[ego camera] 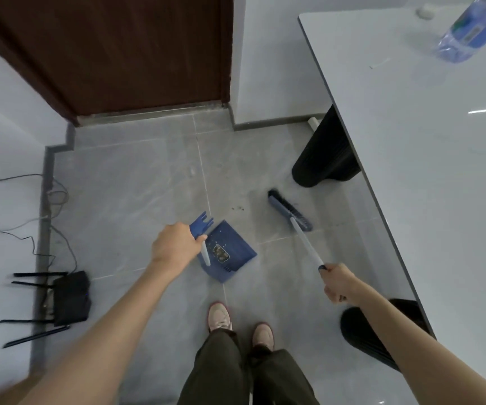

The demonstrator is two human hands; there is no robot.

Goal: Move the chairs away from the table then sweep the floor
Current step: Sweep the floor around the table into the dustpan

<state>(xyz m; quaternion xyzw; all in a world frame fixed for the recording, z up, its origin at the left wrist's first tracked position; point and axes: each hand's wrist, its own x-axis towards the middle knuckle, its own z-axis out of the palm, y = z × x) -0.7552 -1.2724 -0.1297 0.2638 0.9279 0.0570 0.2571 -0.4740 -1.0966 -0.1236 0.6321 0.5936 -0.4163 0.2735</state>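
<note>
My left hand (174,248) grips the top of a blue dustpan's handle; the dustpan (230,252) rests on the grey tiled floor just ahead of my feet. My right hand (338,283) is closed around the white handle of a blue broom. The broom's head (288,210), with black bristles, touches the floor to the right of the dustpan, near small dark crumbs (237,208). The white table (428,147) runs along the right side. No chair is in view.
Two black table legs (323,159) stand under the table's edge. A black router (70,298) with antennas and loose cables lies by the left wall. A brown door (119,54) is ahead. A plastic water bottle (469,30) stands on the table.
</note>
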